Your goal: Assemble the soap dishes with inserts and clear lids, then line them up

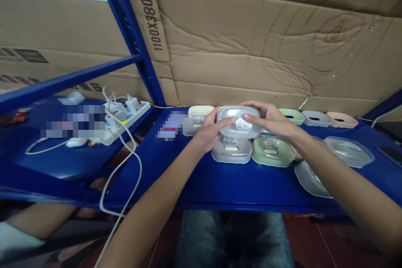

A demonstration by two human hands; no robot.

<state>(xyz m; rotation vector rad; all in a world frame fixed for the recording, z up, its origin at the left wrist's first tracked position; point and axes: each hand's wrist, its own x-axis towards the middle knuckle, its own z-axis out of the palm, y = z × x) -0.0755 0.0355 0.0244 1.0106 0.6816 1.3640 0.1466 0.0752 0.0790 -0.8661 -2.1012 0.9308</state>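
Both of my hands grip a greyish soap box (232, 132) with a clear lid and a round sticker, raised above the blue table. My left hand (210, 132) closes round its left end, thumb on the lid. On the other end is my right hand (272, 118), its thumb on top beside the sticker. Just below, on the table, are a grey lidded soap box (231, 158) and a green lidded one (272, 158). A cream soap box (201, 110) stands behind my left hand, partly hidden.
Green (292, 114), grey (317, 118) and peach (342, 119) soap box bases line the back. Clear lids (351, 153) lie at the right, one partly behind my forearm. At the left are a power strip (138, 111), a white cable (140, 169) and a blue shelf post (128, 25).
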